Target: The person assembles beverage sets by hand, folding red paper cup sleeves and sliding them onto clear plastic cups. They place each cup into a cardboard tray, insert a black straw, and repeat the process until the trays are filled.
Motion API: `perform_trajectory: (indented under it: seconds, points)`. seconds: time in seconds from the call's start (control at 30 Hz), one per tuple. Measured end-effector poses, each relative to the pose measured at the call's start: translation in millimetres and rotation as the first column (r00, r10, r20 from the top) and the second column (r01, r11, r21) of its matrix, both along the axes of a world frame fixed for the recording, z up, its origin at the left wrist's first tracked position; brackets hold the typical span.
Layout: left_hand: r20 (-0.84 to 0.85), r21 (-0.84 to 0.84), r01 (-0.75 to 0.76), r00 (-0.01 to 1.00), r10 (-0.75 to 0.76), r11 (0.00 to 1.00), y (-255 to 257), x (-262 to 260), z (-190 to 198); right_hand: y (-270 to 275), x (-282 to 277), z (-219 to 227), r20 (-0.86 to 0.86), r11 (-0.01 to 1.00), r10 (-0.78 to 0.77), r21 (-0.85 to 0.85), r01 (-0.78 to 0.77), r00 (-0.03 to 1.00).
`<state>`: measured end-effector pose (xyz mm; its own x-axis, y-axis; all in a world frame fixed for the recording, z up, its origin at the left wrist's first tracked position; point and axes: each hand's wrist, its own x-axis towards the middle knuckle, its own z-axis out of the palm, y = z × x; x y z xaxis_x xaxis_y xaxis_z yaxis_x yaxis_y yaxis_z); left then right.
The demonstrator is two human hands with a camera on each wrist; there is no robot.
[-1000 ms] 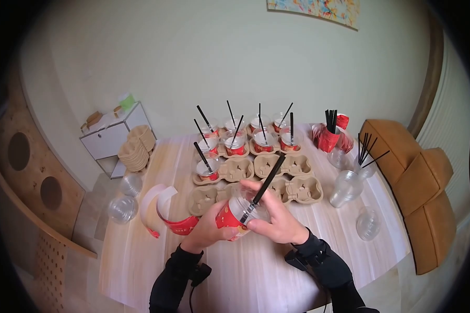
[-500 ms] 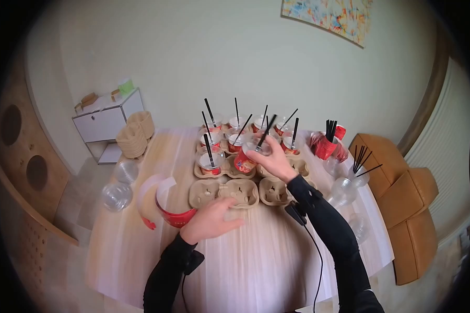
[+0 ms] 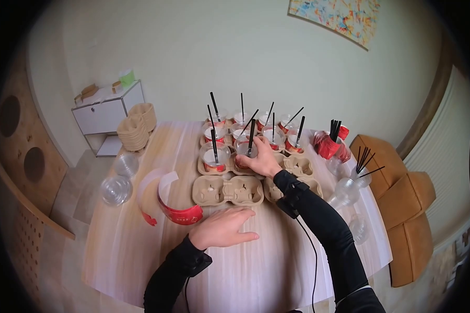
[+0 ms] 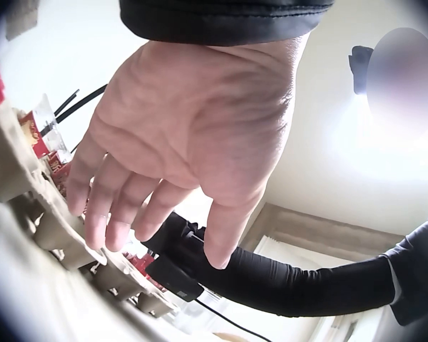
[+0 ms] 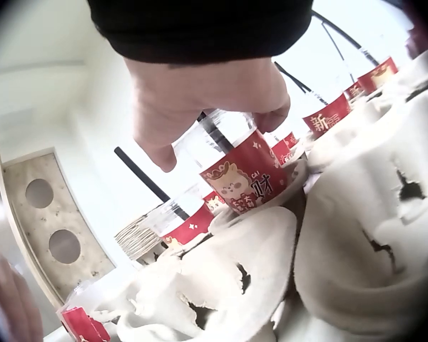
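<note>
My right hand (image 3: pixel 266 157) grips a clear lidded cup with a red printed band (image 5: pixel 247 175) and a black straw. In the right wrist view the cup stands in a pocket of a brown pulp carrier (image 5: pixel 221 249), thumb and fingers around its upper part. In the head view it is beside another strawed cup (image 3: pixel 214 156). My left hand (image 3: pixel 225 228) hovers over the table just in front of an unfilled carrier (image 3: pixel 227 191); in the left wrist view its palm (image 4: pixel 192 121) shows with fingers spread and nothing held.
Behind are several cups with straws in carriers. At left lie curled red bands (image 3: pixel 180 215), clear lids (image 3: pixel 116 190) and stacked carriers (image 3: pixel 132 133). At right are a red container of straws (image 3: pixel 327 147), clear cups (image 3: pixel 345 191) and a brown sofa (image 3: pixel 407 208).
From being held by both hands, the cup moved away into the carrier in my right hand. My left hand let go and moved back to the table's near part.
</note>
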<state>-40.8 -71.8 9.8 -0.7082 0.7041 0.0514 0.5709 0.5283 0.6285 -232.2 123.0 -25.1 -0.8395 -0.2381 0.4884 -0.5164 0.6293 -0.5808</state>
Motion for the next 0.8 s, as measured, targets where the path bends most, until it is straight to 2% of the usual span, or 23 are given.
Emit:
perform_trajectory:
  seconds: [0.13, 0.2, 0.33, 0.43, 0.47, 0.57, 0.6, 0.63, 0.67, 0.73, 0.77, 0.8]
  points:
    - [-0.028, 0.001, 0.002, 1.0, -0.002, 1.0, -1, -1, -4, 0, 9, 7, 0.044, 1.0, -0.012, 0.004, 0.012, 0.999]
    - [-0.027, -0.015, 0.002, 1.0, -0.003, 1.0, 0, -2, -5, 1, 15, 6, 0.122, 0.994, -0.03, 0.106, 0.017, 0.992]
    - [-0.046, -0.062, 0.016, 0.999, -0.019, 0.998, 4, -2, -9, 1, 4, -32, 0.003, 0.994, -0.049, 0.095, 0.049, 0.999]
    - [-0.067, -0.048, 0.072, 0.995, -0.075, 0.996, 4, -2, -9, -2, 5, -23, 0.087, 0.986, -0.089, 0.148, 0.076, 0.992]
    - [-0.041, -0.055, 0.043, 0.998, -0.045, 0.998, 3, -2, -8, -3, 3, -27, 0.079, 0.982, -0.111, 0.161, 0.098, 0.991]
    - [0.006, -0.079, 0.021, 1.0, -0.021, 0.997, 6, 0, -3, 1, 24, -5, 0.311, 0.957, -0.18, 0.275, 0.093, 0.933]
    - [0.026, -0.098, -0.02, 0.999, 0.023, 0.995, 5, 1, -1, 14, 27, 1, 0.274, 0.96, -0.155, 0.267, 0.08, 0.949]
    - [0.03, -0.097, -0.003, 1.0, 0.006, 0.995, 5, 0, 0, 25, 27, 6, 0.237, 0.964, -0.123, 0.26, 0.059, 0.964]
    - [0.029, -0.089, -0.01, 1.0, 0.013, 0.996, 5, 0, 0, 41, 38, 24, 0.236, 0.935, -0.093, 0.354, 0.004, 0.967]
    - [0.035, -0.073, -0.02, 0.999, 0.023, 0.997, 3, 2, 0, 92, 54, 54, 0.257, 0.849, 0.011, 0.508, -0.145, 0.966]
    - [0.022, -0.075, -0.015, 1.0, 0.017, 0.997, 3, 2, 1, 114, 71, 84, 0.344, 0.748, 0.011, 0.62, -0.235, 0.939]
    - [0.006, -0.077, -0.011, 1.0, 0.012, 0.997, 4, 1, 2, 151, 67, 77, 0.376, 0.709, 0.016, 0.649, -0.276, 0.926]
